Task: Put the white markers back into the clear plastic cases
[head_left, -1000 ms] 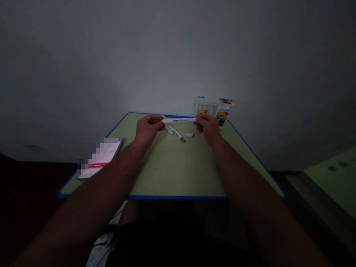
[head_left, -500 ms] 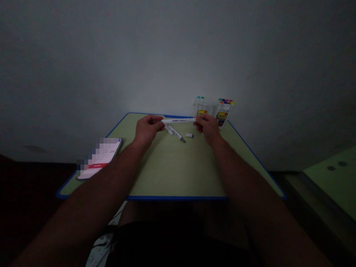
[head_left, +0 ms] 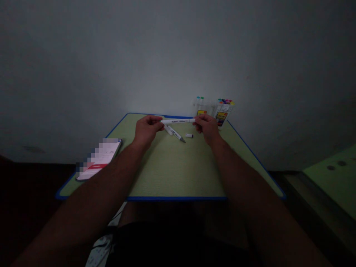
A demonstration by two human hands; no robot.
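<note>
A white marker pen (head_left: 178,121) with dark print lies level between my two hands, above the far part of the table. My left hand (head_left: 148,129) pinches its left end with thumb and fingers. Its right end is gripped by my right hand (head_left: 207,128), whose fingertips cover that tip. Below it a second white marker (head_left: 176,134) rests slanted on the tabletop, its grey pointed end toward me. A white cap (head_left: 168,129) lies partly behind my left fingers. Near my right hand sits a small loose cap (head_left: 189,135) with a dark end.
Two clear marker cases stand at the back right: one case (head_left: 201,112) with a few pens, another case (head_left: 221,118) full of coloured caps. A phone (head_left: 100,163) with a lit screen lies at the left. The green table (head_left: 178,174) has a blue edge, against a wall.
Hardly anything differs. Both hands hold the marker in nearly the same place, and the view has shifted very slightly.
</note>
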